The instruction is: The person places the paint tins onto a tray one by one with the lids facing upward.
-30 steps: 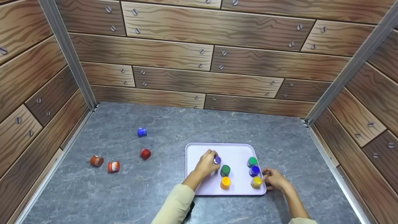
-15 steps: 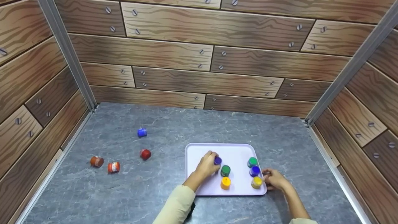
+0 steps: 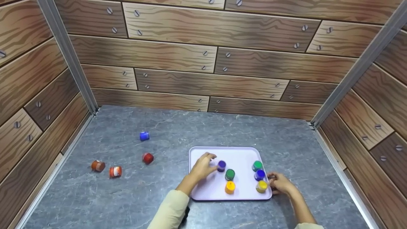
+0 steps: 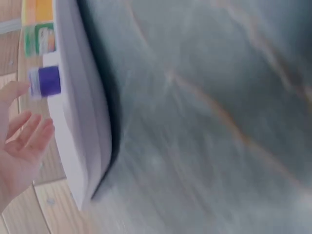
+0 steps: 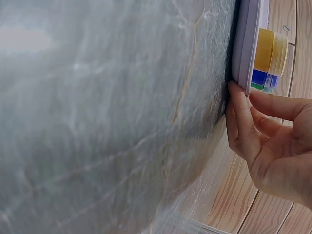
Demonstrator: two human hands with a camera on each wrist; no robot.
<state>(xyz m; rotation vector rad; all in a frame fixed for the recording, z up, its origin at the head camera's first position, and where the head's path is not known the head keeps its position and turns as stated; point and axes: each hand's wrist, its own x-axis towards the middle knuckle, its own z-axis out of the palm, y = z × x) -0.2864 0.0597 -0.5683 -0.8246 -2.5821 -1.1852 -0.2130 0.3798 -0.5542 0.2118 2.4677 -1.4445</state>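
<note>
A lilac tray [image 3: 203, 194] lies on the grey tabletop. My left hand [image 3: 202, 167] hovers over its left part with fingers spread and nothing in them. Just to the right of the thumb stands a purple paint jar [image 3: 221, 166], seen also beside the left hand [image 4: 24, 151] in the left wrist view. Below it in the head view are a dark green paint jar [image 3: 230, 174] and an orange paint jar [image 3: 230, 187]. Along the tray's right side stand green [image 3: 257, 165], blue [image 3: 259, 175] and yellow paint jars [image 3: 262, 186]. My right hand [image 3: 281, 183] pinches the tray's right rim [image 5: 247, 58].
Left of the tray, loose paint jars lie on the tabletop: a blue jar [image 3: 144, 135], a red jar [image 3: 148, 158], an orange-red jar [image 3: 115, 171] and a brown jar [image 3: 98, 165]. Wood-patterned walls [image 3: 178, 57] enclose the back and both sides.
My left hand has let go of the purple paint jar and moved a little to the left, fingers opening. The jar stays upright on the tray. My right hand keeps its place at the rim.
</note>
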